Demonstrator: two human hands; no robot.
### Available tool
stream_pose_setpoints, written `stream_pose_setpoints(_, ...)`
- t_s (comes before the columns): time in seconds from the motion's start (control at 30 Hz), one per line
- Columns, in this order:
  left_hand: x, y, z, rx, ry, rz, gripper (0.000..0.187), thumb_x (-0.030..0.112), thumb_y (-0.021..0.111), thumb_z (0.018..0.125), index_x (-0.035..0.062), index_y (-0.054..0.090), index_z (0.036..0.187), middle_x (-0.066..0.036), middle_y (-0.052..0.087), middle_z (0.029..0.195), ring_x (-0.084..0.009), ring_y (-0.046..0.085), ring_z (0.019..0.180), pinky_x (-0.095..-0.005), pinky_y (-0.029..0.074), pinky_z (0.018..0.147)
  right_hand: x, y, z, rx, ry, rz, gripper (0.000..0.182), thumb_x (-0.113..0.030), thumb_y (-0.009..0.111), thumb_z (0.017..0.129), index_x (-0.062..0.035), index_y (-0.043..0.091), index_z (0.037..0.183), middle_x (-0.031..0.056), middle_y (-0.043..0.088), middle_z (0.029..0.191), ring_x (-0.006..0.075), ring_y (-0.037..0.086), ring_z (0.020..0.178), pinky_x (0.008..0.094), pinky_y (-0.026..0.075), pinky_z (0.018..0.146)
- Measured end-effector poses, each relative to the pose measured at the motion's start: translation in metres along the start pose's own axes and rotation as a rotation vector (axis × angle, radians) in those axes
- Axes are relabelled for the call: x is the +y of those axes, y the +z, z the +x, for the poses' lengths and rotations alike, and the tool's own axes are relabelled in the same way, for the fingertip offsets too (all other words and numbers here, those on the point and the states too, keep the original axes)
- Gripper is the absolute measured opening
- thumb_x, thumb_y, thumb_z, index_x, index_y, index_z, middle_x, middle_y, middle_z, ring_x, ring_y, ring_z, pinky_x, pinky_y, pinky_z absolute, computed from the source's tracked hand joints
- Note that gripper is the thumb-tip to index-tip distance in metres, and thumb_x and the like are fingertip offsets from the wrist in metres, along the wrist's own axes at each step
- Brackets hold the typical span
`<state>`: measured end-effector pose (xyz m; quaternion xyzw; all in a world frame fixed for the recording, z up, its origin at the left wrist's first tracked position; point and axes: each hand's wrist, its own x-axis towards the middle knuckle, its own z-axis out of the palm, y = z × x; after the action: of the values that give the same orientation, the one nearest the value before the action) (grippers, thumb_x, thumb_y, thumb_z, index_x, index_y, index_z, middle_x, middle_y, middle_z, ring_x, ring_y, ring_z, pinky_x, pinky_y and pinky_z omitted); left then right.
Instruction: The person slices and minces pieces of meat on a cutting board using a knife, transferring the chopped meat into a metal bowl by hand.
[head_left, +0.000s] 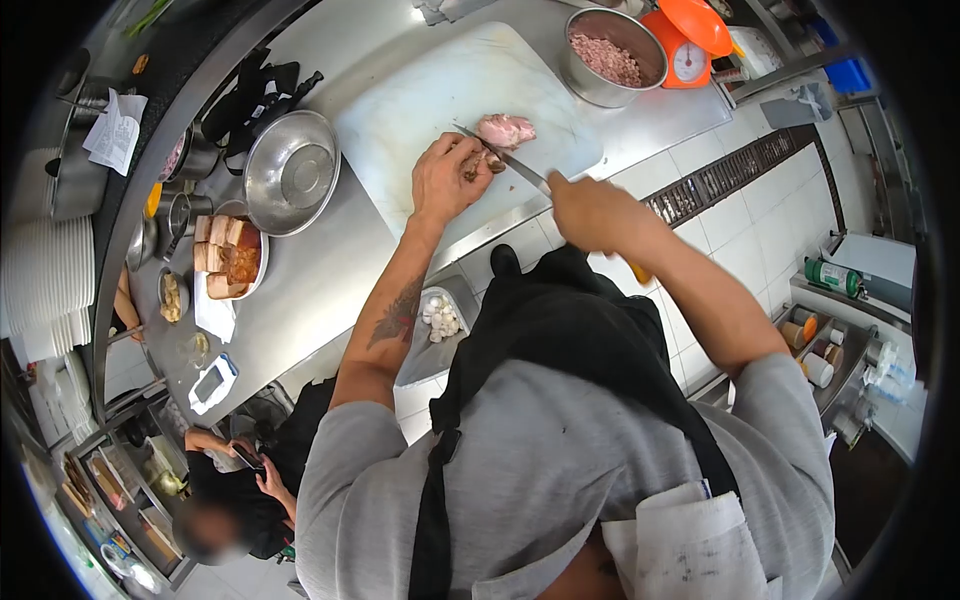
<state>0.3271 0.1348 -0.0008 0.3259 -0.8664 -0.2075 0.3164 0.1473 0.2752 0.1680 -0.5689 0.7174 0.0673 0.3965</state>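
A white cutting board [400, 125] lies on the steel counter. My right hand [600, 212] is wrapped round the handle of a knife [522, 170], whose blade points up and left across the board. My left hand [447, 178] rests on the board with bent fingers pressed on a small brownish piece of meat [484, 166] beside the blade. Just beyond the blade lies a pink chunk of meat [505, 130]. A larger pale pink piece [492, 47] sits at the board's far edge.
A pot of chopped meat [605, 62] and an orange scale [690, 62] stand at the back right. Left of the board are a steel colander [292, 172] and a dish of meat blocks [240, 265]. Another person [260, 470] holds a phone at lower left.
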Motion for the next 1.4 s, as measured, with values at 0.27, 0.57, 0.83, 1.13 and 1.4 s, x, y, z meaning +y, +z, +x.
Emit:
stream_pose_setpoints(0.27, -0.001, -0.023, -0.014, -0.134, 0.112, 0.023, 0.039, 0.019, 0.080, 0.078, 0.0111, 0.069, 0.115, -0.009, 0.072, 0.108, -0.0313, 0.072, 0.095, -0.0398, 0.060, 0.083, 0.021, 0.055, 0.114, 0.179, -0.096, 0.285, 0.043, -0.012, 0.041, 0.100, 0.0037, 0.047, 0.140, 0.0366, 0.071, 0.106, 0.0483, 0.074, 0.083, 0.0544, 0.061, 0.072)
stream_pose_setpoints(0.57, -0.066, -0.058, 0.053, 0.019, -0.383, -0.008, 0.045, 0.021, 0.084, 0.076, 0.0127, 0.069, 0.117, -0.010, 0.076, 0.105, -0.0338, 0.070, 0.109, -0.0442, 0.056, 0.095, 0.113, 0.034, 0.091, -0.018, -0.040, 1.146, 0.068, -0.026, 0.057, 0.106, 0.0038, 0.025, 0.159, 0.0013, 0.048, 0.072, 0.0187, 0.061, 0.058, 0.0374, 0.062, 0.061)
stream_pose_setpoints(0.83, 0.022, -0.004, 0.054, -0.281, 0.157, 0.200, 0.050, 0.025, 0.086, 0.079, 0.0119, 0.073, 0.126, -0.011, 0.069, 0.126, -0.0343, 0.062, 0.121, -0.0452, 0.053, 0.102, 0.155, 0.056, 0.090, 0.136, -0.116, 0.799, 0.048, -0.022, 0.057, 0.102, 0.0079, 0.043, 0.137, 0.0121, 0.061, 0.082, 0.0249, 0.070, 0.060, 0.0377, 0.062, 0.057)
stream_pose_setpoints(1.13, 0.005, 0.003, 0.043, -0.163, -0.403, -0.198, 0.029, 0.011, 0.075, 0.090, 0.0037, 0.078, 0.118, -0.013, 0.071, 0.106, -0.0309, 0.070, 0.097, -0.0396, 0.057, 0.093, 0.111, 0.036, 0.029, 0.176, -0.112, 0.464, 0.040, -0.027, 0.056, 0.106, -0.0023, 0.048, 0.137, 0.0197, 0.067, 0.078, 0.0258, 0.067, 0.054, 0.0406, 0.056, 0.051)
stream_pose_setpoints(1.4, -0.010, 0.000, -0.057, -0.119, -0.024, -0.085, 0.039, 0.019, 0.089, 0.081, 0.0100, 0.079, 0.117, -0.011, 0.066, 0.124, -0.0306, 0.060, 0.123, -0.0415, 0.054, 0.100, 0.091, 0.059, 0.033, 0.007, -0.027, 0.421, 0.041, -0.032, 0.051, 0.109, -0.0007, 0.049, 0.135, 0.0176, 0.066, 0.068, 0.0244, 0.062, 0.046, 0.0409, 0.052, 0.051)
